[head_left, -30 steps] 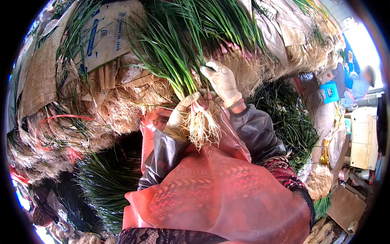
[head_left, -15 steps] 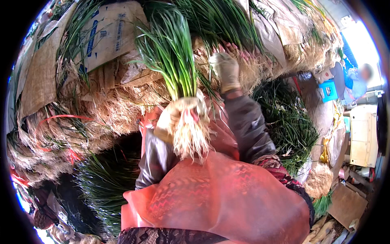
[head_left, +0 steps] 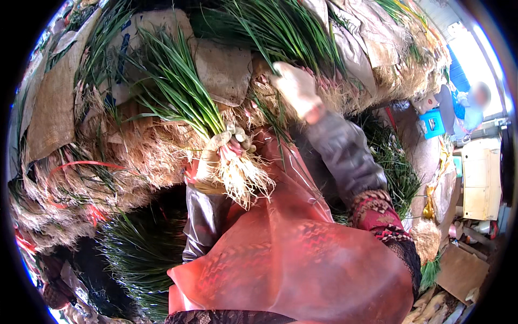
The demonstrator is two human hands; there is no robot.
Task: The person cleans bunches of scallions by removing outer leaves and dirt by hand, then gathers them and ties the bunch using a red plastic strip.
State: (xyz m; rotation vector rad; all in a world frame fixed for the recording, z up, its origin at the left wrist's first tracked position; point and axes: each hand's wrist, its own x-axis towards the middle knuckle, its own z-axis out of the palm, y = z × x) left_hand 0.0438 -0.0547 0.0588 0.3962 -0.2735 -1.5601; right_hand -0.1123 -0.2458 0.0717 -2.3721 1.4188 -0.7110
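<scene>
My left hand (head_left: 214, 156), in a pale work glove, is closed round a bunch of spring onions (head_left: 186, 94). Its long green leaves slant up and left, while the pinkish bases and pale stringy roots hang out on the near side of the fist. My right hand (head_left: 297, 89), also gloved, hovers at the edge of a heap of spring onions (head_left: 291, 35) further off. A long leaf runs down to its fingertips, but motion blur hides whether they grip it.
Brown sacking and a flattened cardboard sheet (head_left: 224, 70) cover parts of the root-fringed heap. Dark green bunches (head_left: 137, 254) lie low on the left, and more greens (head_left: 394, 167) on the right. A blue plastic stool (head_left: 433, 123), a cream cabinet (head_left: 482, 178) and a person (head_left: 475, 110) are further right.
The bunch in my left hand has tilted leftward and moved slightly left, uncovering more cardboard behind it. My right hand has turned, shifting slightly left, and its forearm has swung right.
</scene>
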